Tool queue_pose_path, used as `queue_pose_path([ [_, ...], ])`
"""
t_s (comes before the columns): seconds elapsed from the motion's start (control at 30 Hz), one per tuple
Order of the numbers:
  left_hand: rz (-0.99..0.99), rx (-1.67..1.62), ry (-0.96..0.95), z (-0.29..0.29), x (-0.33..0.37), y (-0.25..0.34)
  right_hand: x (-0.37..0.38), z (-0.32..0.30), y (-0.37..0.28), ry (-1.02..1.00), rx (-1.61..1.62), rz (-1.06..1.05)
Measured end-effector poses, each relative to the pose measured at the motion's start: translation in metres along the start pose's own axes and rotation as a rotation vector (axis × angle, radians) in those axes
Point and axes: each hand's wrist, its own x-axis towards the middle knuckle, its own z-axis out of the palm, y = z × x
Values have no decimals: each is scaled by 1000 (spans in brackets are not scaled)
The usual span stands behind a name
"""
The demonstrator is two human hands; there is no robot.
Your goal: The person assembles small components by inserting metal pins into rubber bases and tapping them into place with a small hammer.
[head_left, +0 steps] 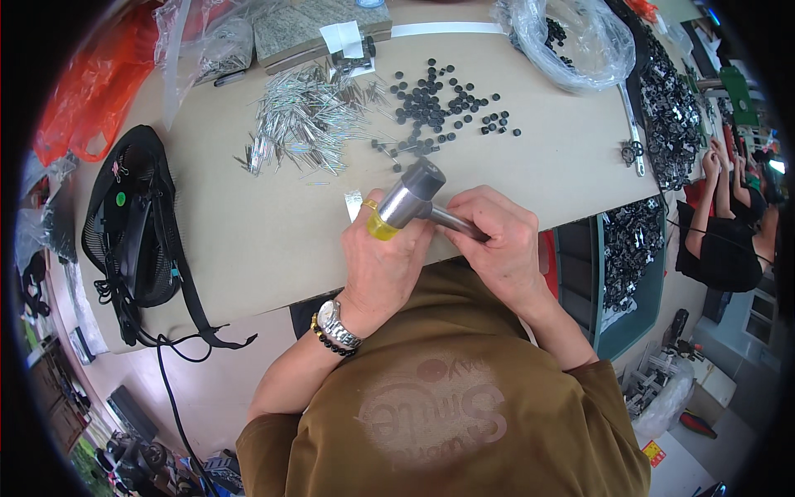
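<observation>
My right hand (503, 242) is closed around the handle of a mallet (406, 199). Its head is metal, with one black face and one yellow face, and hangs over my left hand (383, 263). That hand is closed near the table edge, and the mallet head covers part of its fingers; whatever they pinch is hidden. Something yellow shows around its index finger. Beyond the hands lie a heap of thin metal pins (306, 120) and, to its right, many small round black caps (422, 103). A small silvery strip (354, 204) lies beside my left fingers.
A black mesh bag (145, 215) with straps and cable lies at left, near red plastic bags (91, 95). Behind the pins sits a stone-like block (302, 29). At right are a clear bag (571, 45), a wrench (633, 137) and a green crate (650, 302) of black parts. Other people work farther right.
</observation>
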Motion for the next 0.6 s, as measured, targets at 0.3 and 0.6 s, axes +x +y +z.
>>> queue_pose_path([
  [0.3,-46,-34,-3,-1,1,3,0,-1,-1,-9,18,68],
  [0.6,4,-49,-27,0,4,0,-1,-2,6,-28,98,200],
])
